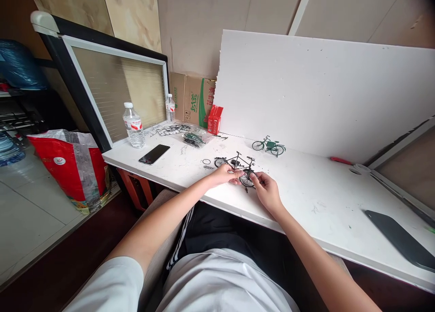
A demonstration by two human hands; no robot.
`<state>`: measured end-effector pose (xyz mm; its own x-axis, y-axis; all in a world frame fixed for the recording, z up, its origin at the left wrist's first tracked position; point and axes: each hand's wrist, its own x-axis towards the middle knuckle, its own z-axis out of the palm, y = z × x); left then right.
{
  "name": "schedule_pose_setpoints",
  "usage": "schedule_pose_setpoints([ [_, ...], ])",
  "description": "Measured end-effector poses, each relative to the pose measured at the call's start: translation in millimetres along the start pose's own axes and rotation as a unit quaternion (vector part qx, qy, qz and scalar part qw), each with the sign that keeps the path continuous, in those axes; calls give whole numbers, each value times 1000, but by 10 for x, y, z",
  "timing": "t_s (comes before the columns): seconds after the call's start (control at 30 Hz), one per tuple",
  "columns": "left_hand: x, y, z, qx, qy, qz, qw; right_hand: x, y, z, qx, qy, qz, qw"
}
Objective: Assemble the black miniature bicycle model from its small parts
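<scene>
Both forearms reach forward over the white worktop (316, 198), meeting near its front edge. The left hand (227, 173) lies palm down, fingers pinching the frame of a black model bicycle (238, 163). The right hand (267, 187), at 4 o'clock from it, grips the rear wheel with thumb and fingertips. A second, green model bicycle (269, 146) stands apart at 1 o'clock. Two water bottles: one (133, 125) at 10 o'clock, a smaller bottle (170, 108) behind. One phone (154, 153) lies at 9 o'clock.
</scene>
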<state>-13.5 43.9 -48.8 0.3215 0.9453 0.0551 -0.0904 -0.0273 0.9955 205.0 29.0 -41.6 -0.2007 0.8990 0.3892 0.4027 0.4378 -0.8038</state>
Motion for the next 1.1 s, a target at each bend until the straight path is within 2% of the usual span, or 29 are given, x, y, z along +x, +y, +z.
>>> schedule_pose_setpoints([
  [0.17, 24, -24, 2, -43, -15, -5, 999, 15, 20, 2, -10, 7, -1, 1000],
  [0.37, 48, -70, -13, -49, -18, -3, 999, 0, -18, 9, -18, 12, 9, 1000],
  [0.5, 75, -37, -71, -42, 33, 18, 998, 24, 17, -45, -21, 64, 6, 998],
  [0.6, 89, 74, -207, -42, 66, 40, 996, 80, 91, -139, -63, 89, 6, 994],
  [0.7, 73, 209, -404, -34, 117, 53, 991, 128, 172, -207, -106, 66, 19, 992],
  [0.8, 40, 259, -590, -37, 144, 69, 987, 128, 217, -189, -124, 30, 20, 992],
  [0.93, 26, 159, -732, -53, 163, 72, 983, 66, 180, -89, -169, -19, -27, 985],
  [1.1, 77, 28, -757, -32, 211, 96, 972, 11, 94, -37, -206, -61, -56, 975],
])
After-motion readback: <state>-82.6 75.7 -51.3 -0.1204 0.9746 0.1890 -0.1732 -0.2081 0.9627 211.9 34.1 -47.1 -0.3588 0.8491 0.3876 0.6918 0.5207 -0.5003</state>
